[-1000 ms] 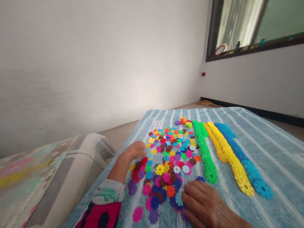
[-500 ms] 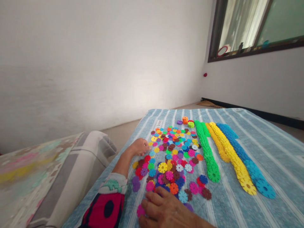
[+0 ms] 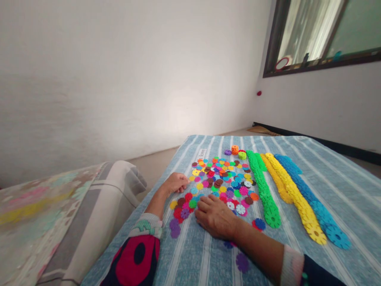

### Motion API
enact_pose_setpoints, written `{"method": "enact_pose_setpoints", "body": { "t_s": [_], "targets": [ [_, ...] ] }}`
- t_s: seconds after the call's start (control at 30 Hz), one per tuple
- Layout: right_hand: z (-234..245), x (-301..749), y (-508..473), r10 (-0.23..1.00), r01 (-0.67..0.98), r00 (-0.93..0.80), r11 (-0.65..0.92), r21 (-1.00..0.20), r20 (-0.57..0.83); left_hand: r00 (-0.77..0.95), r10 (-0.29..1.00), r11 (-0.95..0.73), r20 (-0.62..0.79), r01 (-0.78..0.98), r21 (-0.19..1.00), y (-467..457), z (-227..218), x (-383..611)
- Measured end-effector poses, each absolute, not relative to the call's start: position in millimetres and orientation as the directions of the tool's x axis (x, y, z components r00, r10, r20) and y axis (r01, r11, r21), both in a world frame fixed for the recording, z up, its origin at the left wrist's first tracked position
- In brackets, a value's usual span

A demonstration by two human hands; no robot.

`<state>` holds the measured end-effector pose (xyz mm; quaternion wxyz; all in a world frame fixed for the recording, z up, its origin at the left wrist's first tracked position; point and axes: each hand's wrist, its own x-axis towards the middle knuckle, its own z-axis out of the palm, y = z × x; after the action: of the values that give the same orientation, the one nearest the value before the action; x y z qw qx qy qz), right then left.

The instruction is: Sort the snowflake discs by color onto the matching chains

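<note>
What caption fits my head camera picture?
Left hand beside and right hand over colorful discs, near a green row on striped cloth.

Right hand (image 3: pixel 216 217) over colored discs (image 3: pixel 218 182), left hand (image 3: pixel 176 183) at their edge, green, yellow, blue disc rows (image 3: pixel 293 191), striped cloth (image 3: pixel 192 256)

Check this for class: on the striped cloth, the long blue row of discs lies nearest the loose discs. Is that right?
Not quite: in the head view, the long green row, not the blue row, lies nearest the loose discs on the striped cloth.
</note>
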<state>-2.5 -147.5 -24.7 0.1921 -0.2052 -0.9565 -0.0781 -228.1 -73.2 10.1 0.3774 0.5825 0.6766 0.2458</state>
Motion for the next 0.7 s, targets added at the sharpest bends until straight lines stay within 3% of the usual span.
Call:
{"method": "enact_pose_setpoints", "body": {
  "t_s": [0.1,0.17,0.33,0.4,0.7],
  "targets": [
    [-19.5,-7.1,-129.5,0.49,0.57,-0.758,0.819,0.071,0.429,-0.042,0.975,0.2,-0.219,0.591,0.781,-73.0,9.1,-228.5],
    [-14.6,-19.4,-132.1,0.511,0.589,-0.728,0.807,0.037,0.458,-0.037,0.976,0.195,-0.215,0.59,0.784,-72.5,8.5,-229.0],
    [-9.1,-70.6,-160.5,0.234,0.272,-0.892,0.961,0.047,0.388,-0.032,0.977,0.191,-0.211,0.572,0.798,-71.5,9.6,-232.5],
    [-12.2,-84.0,-158.8,0.22,0.26,-0.909,0.963,0.07,0.353,-0.024,0.975,0.197,-0.219,0.547,0.814,-70.6,10.7,-234.5],
    [-3.0,-50.0,-108.1,0.534,0.59,-0.77,0.804,0.072,0.35,-0.018,0.981,0.168,-0.194,0.583,0.795,-67.0,18.6,-233.3]
  ]
}}
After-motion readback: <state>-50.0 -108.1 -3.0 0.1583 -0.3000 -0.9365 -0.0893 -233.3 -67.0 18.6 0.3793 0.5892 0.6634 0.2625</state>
